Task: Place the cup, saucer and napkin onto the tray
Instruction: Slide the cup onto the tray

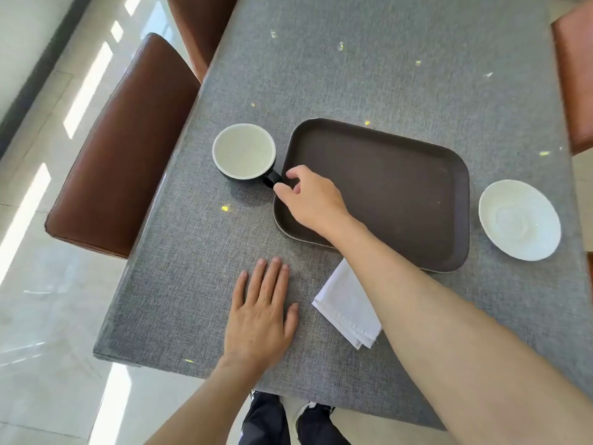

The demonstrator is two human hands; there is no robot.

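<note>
Closest to the head camera, the left hand [261,311] lies flat on the grey desk [385,75] near its front edge, fingers spread and palm down, holding nothing. Just beside it toward the desk's right sits the folded white napkin [345,311], partly hidden under the right forearm and not yet picked up. Reaching across, the right hand [309,200] hangs over the front-left corner of the brown tray [401,184], thumb and forefinger closing around the dark handle of the cup [244,150]; whether they already grip it I cannot tell, but they are right at it. That cup stands upright on the desk just off the tray's left edge, near the desk's left edge, white inside and apparently empty. Over near the right edge of the desk, the white saucer [519,220] rests just beside the tray's right side, well apart from either hand. So the score so far: nothing is on the tray yet, its bed is bare. All three pieces remain to go, and the cup looks to be first, needing only a short lift over the rim.
</note>
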